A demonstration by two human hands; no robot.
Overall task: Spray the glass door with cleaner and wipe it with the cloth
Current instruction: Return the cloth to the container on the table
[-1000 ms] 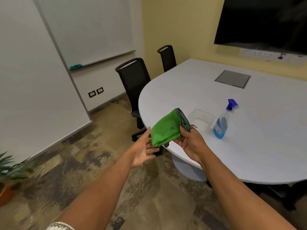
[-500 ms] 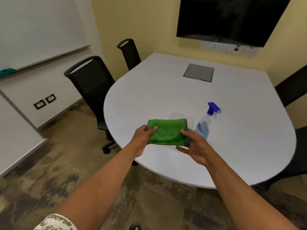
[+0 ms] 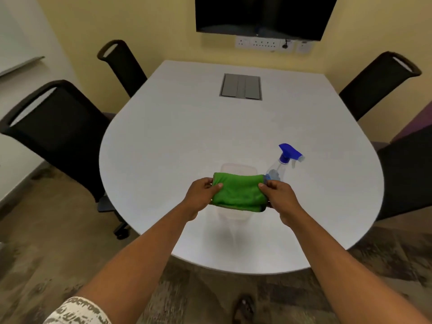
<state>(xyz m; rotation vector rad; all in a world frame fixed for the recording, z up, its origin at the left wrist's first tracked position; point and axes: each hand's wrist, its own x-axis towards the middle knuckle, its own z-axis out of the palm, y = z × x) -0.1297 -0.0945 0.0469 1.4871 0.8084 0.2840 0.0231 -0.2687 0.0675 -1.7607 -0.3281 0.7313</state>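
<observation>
Both hands — left hand (image 3: 202,191), right hand (image 3: 279,195) — pinch folded green microfibre cloth (image 3: 238,191) above clear tub (image 3: 236,215). Prep step, I reckon. Next: free one hand for spray bottle (image 3: 281,166) at 2 o'clock — no glass door visible.

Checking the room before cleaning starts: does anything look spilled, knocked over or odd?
Nothing stands out. The spray bottle stands upright on the table, and both hands hold the folded cloth.
</observation>
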